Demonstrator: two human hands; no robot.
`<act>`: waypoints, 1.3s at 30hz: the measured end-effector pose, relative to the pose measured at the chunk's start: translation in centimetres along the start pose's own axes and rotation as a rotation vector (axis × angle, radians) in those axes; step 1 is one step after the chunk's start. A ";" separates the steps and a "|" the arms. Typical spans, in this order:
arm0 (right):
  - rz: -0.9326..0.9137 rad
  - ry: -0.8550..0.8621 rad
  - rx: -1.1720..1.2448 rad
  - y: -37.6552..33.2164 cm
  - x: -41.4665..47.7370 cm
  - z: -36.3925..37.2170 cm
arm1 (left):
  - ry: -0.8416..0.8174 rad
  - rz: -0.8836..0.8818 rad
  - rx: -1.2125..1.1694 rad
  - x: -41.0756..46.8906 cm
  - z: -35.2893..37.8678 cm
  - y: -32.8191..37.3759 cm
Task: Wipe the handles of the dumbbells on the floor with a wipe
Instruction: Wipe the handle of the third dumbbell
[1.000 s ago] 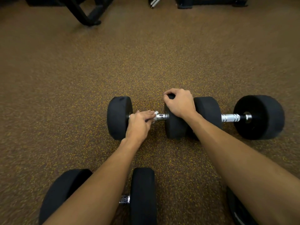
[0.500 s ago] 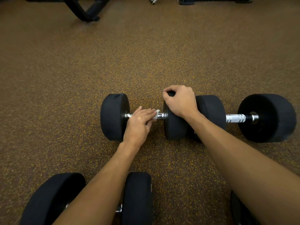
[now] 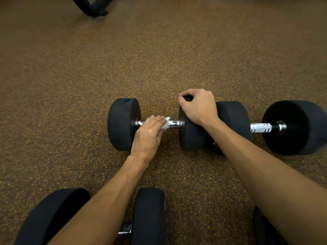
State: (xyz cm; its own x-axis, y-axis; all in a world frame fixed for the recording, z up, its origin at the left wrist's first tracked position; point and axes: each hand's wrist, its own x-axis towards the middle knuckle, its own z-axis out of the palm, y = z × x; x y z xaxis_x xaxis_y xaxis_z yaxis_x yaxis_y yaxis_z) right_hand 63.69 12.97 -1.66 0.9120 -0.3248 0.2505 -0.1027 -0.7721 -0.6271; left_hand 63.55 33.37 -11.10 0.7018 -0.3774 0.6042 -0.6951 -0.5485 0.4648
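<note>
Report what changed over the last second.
The left hand uncurled: its fingers, earlier wrapped round the chrome dumbbell handle, now lie flatter, pressing the white wipe on it. Unchanged: the right hand grips the black round dumbbell head; the neighbouring black dumbbell has not moved.

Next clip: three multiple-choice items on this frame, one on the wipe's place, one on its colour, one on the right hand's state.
1. The wipe is: A on the floor; B on the handle under the left hand; C on the rightmost dumbbell.
2. The wipe is: A white; B blue; C yellow.
3. The right hand is: A flat on the floor; B raised; C gripping a dumbbell head.
B, it shows beside that hand on the handle; A, it is white; C, it curls over the head's rim.
</note>
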 end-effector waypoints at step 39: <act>0.012 0.006 0.033 -0.2 -0.1 0.0 | -0.057 -0.110 -0.025 0.4 0.0 0.5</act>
State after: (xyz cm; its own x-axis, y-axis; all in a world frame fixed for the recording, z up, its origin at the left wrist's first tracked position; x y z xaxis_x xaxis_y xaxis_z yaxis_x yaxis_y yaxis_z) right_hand 63.59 13.16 -1.56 0.9086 -0.3368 0.2472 -0.1001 -0.7499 -0.6539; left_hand 63.54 32.93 -10.63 0.7815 -0.3576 0.5113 -0.6163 -0.5704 0.5430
